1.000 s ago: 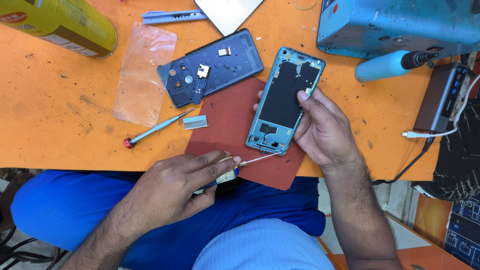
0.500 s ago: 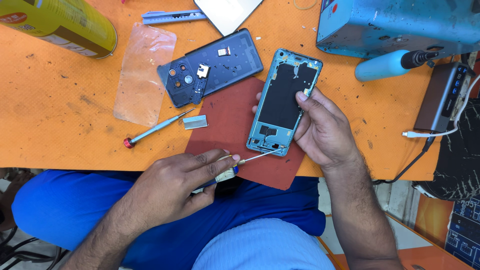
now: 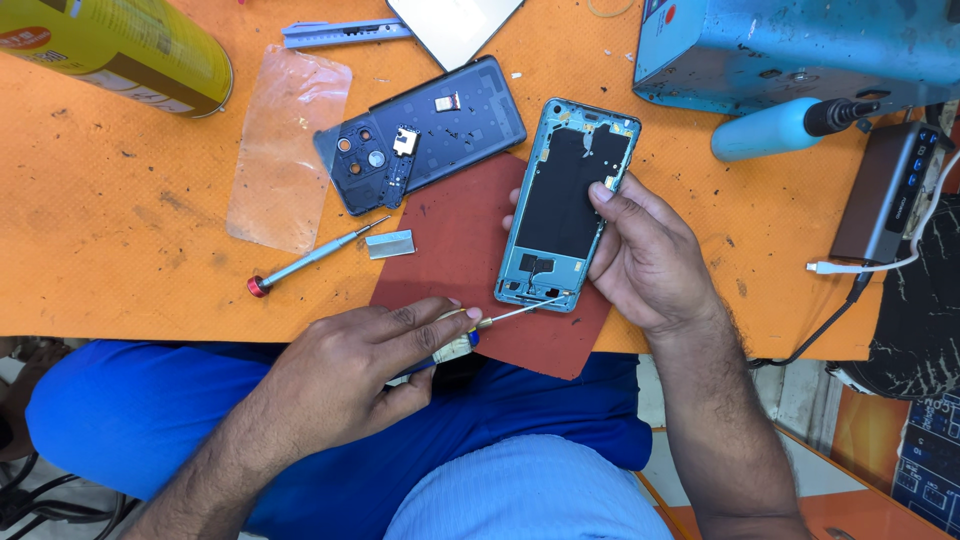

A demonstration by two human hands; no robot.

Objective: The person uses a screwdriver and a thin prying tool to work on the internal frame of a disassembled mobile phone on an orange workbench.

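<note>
Near the front edge of the orange worktop (image 3: 120, 260), a dark red mat (image 3: 450, 250) is laid so that its lower corner hangs over that edge. On the mat a teal phone frame (image 3: 565, 205) is kept face down, its dark inner plate showing, tilted slightly with its top end toward the back of the worktop. The right hand (image 3: 650, 260) is closed around the frame's right side, the thumb pressed on the upper right rim and the fingers hidden beneath. The left hand (image 3: 350, 375) is closed on a small screwdriver (image 3: 480, 325), whose thin shaft is pointed at the bottom end of the frame, the tip touching the lower rim.

Just left of the frame, partly on the mat, a dark blue back cover (image 3: 425, 135) is laid inside up, with camera openings at its left end. A clear plastic film (image 3: 285, 150) is spread further left. Between film and mat, a second screwdriver with a red cap (image 3: 315, 258) and a small metal plate (image 3: 390, 243) are seen. At the back left corner a yellow can (image 3: 120, 45) is laid on its side, and a grey-blue utility knife (image 3: 345, 32) is placed along the back edge. At the back right a blue machine (image 3: 800, 45) is stood, with a light blue handled tool (image 3: 775, 130) before it and a grey power bank (image 3: 890, 190) at the right edge.
</note>
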